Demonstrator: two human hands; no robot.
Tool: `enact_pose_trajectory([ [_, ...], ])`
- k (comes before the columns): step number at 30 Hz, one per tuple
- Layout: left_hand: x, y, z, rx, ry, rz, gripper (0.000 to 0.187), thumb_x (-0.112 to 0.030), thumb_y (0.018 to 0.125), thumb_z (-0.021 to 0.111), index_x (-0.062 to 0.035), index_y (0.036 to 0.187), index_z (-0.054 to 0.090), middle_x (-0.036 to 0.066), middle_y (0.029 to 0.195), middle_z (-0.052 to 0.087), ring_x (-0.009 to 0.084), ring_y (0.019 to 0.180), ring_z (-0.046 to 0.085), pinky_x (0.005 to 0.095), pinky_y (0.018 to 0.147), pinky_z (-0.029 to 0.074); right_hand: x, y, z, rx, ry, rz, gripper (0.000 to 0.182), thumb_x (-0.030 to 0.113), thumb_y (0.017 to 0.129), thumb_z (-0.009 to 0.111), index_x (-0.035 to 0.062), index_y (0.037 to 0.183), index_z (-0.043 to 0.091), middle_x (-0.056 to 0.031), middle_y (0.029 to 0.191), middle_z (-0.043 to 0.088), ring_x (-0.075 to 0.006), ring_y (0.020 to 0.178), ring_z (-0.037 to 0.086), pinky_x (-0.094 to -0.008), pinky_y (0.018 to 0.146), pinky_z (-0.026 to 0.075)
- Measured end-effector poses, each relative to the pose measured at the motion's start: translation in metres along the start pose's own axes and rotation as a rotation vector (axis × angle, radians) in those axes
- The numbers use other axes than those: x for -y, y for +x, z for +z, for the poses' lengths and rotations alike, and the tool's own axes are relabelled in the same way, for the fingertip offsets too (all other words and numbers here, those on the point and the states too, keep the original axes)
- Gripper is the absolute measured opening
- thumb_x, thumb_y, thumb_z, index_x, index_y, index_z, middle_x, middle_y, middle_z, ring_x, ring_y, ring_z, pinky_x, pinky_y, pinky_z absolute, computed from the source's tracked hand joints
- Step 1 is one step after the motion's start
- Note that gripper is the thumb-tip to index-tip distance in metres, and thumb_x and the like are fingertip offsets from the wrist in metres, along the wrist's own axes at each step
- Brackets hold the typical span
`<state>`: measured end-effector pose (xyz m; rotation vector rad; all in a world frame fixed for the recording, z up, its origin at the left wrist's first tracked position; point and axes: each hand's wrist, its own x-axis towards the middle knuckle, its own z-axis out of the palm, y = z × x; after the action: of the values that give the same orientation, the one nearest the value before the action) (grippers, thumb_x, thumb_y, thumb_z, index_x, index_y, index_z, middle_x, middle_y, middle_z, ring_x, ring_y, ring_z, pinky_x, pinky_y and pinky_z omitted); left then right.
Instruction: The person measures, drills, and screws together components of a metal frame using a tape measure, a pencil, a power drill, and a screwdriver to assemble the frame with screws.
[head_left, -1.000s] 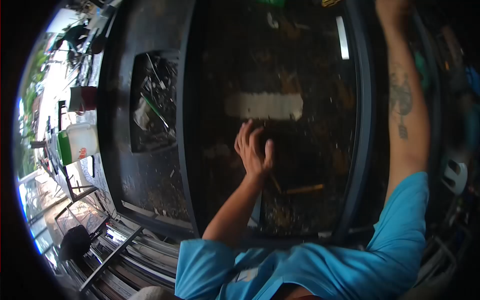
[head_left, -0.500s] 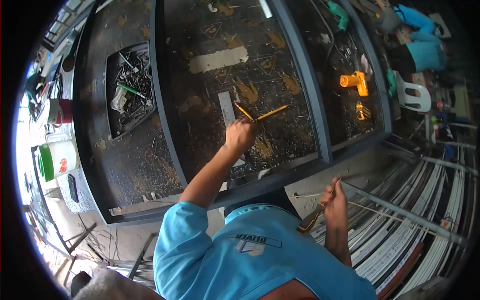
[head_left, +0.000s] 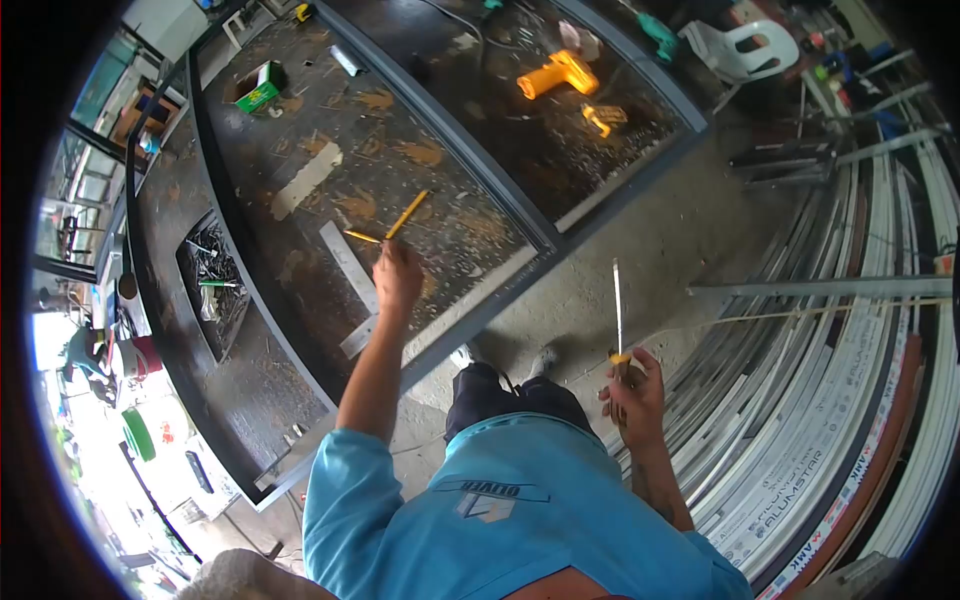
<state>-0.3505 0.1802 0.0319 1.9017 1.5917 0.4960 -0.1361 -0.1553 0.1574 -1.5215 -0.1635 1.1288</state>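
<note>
My left hand is closed over the table, its fingers where two slim yellow-and-black sticks meet in a V. The exact kind of those sticks is hard to make out. Just left of that hand lies a flat metal square, partly covered by my wrist. In my right hand, away from the table over the floor, is a screwdriver. Its long silvery shaft points away from me, and the fingers wrap its dark and yellow handle.
Dark metal frame bars cross the tabletop. A yellow cordless drill lies beyond one bar, with a yellow-black piece beside it. Left are a tray of screws and a green box. Long profiles lie stacked right.
The view has swung, so the table sits further left. My right hand has turned the screwdriver so its shaft points forward. My left hand stays at the yellow-and-black sticks.
</note>
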Motion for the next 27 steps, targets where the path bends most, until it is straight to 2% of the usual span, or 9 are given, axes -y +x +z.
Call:
enact_pose_trajectory([
  [3, -0.060, -0.071, 0.060, 0.288, -0.906, -0.266, 0.032, -0.017, 0.087, 0.068, 0.0026, 0.110, 0.057, 0.010, 0.088, 0.063, 0.0174, 0.082, 0.064, 0.0320, 0.068, 0.055, -0.028, 0.013, -0.047, 0.012, -0.042, 0.036, 0.063, 0.010, 0.082, 0.072, 0.0049, 0.137, 0.040, -0.0088, 0.101, 0.065, -0.0115, 0.074, 0.060, -0.0252, 0.061, 0.051],
  [8, -0.129, -0.129, 0.135, 0.464, -1.146, -0.552, 0.022, -0.010, 0.090, 0.065, 0.0013, 0.108, 0.060, 0.008, 0.091, 0.063, 0.0210, 0.083, 0.066, 0.0324, 0.073, 0.056, -0.070, 0.034, -0.078, 0.173, -0.388, -0.122, 0.045, 0.015, 0.084, 0.071, -0.0012, 0.124, 0.058, -0.0129, 0.103, 0.068, -0.0174, 0.084, 0.065, -0.0302, 0.077, 0.052],
  [13, -0.133, -0.156, 0.179, 0.311, -0.982, -0.578, 0.026, -0.008, 0.090, 0.062, 0.0053, 0.112, 0.057, 0.013, 0.093, 0.063, 0.0264, 0.087, 0.066, 0.0380, 0.082, 0.055, -0.117, 0.060, -0.109, 0.169, -0.282, -0.279, 0.038, 0.013, 0.088, 0.066, -0.0025, 0.122, 0.058, -0.0199, 0.095, 0.066, -0.0334, 0.083, 0.066, -0.0371, 0.072, 0.051],
  [15, -0.143, -0.163, 0.192, 0.209, -0.892, -0.542, 0.027, -0.007, 0.090, 0.061, 0.0068, 0.113, 0.057, 0.013, 0.093, 0.062, 0.0272, 0.086, 0.066, 0.0384, 0.082, 0.055, -0.133, 0.069, -0.119, 0.166, -0.301, -0.359, 0.039, 0.010, 0.087, 0.066, -0.0021, 0.123, 0.057, -0.0201, 0.096, 0.065, -0.0345, 0.085, 0.065, -0.0376, 0.073, 0.051],
  [16, -0.121, -0.166, 0.204, 0.206, -0.494, -0.174, 0.027, -0.005, 0.090, 0.060, 0.0083, 0.113, 0.056, 0.014, 0.092, 0.062, 0.0274, 0.085, 0.066, 0.0388, 0.082, 0.055, -0.141, 0.073, -0.123, 0.169, -0.327, -0.376, 0.041, 0.009, 0.086, 0.067, -0.0014, 0.125, 0.056, -0.0203, 0.097, 0.065, -0.0342, 0.086, 0.065, -0.0379, 0.074, 0.051],
  [17, -0.147, -0.165, 0.206, 0.143, -0.800, -0.474, 0.026, -0.005, 0.090, 0.059, 0.0091, 0.112, 0.056, 0.014, 0.092, 0.062, 0.0264, 0.085, 0.066, 0.0378, 0.080, 0.056, -0.138, 0.078, -0.126, 0.182, -0.332, -0.349, 0.042, 0.008, 0.086, 0.066, -0.0015, 0.126, 0.055, -0.0207, 0.098, 0.065, -0.0346, 0.086, 0.064, -0.0386, 0.074, 0.051],
  [20, -0.146, -0.158, 0.222, 0.064, -0.823, -0.489, 0.027, -0.004, 0.082, 0.070, 0.0082, 0.105, 0.063, 0.016, 0.093, 0.063, 0.0182, 0.081, 0.066, 0.0260, 0.072, 0.055, -0.148, 0.095, -0.130, 0.195, -0.246, -0.356, 0.040, 0.006, 0.088, 0.064, -0.0025, 0.126, 0.055, -0.0212, 0.103, 0.064, -0.0345, 0.092, 0.065, -0.0376, 0.077, 0.052],
  [22, -0.128, -0.150, 0.231, 0.119, -0.600, -0.119, 0.024, -0.002, 0.080, 0.072, 0.0054, 0.102, 0.064, 0.017, 0.095, 0.063, 0.0177, 0.079, 0.066, 0.0265, 0.069, 0.056, -0.153, 0.102, -0.135, 0.200, -0.219, -0.333, 0.040, 0.007, 0.088, 0.064, -0.0027, 0.126, 0.054, -0.0211, 0.105, 0.064, -0.0340, 0.094, 0.065, -0.0372, 0.079, 0.052],
  [27, -0.132, -0.147, 0.255, 0.142, -0.304, -0.028, 0.024, -0.005, 0.091, 0.057, 0.0079, 0.111, 0.056, 0.014, 0.091, 0.062, 0.0284, 0.086, 0.068, 0.0372, 0.077, 0.059, -0.168, 0.112, -0.141, 0.205, -0.129, -0.114, 0.037, 0.011, 0.089, 0.064, -0.0023, 0.123, 0.057, -0.0205, 0.108, 0.065, -0.0318, 0.098, 0.065, -0.0358, 0.082, 0.052],
])
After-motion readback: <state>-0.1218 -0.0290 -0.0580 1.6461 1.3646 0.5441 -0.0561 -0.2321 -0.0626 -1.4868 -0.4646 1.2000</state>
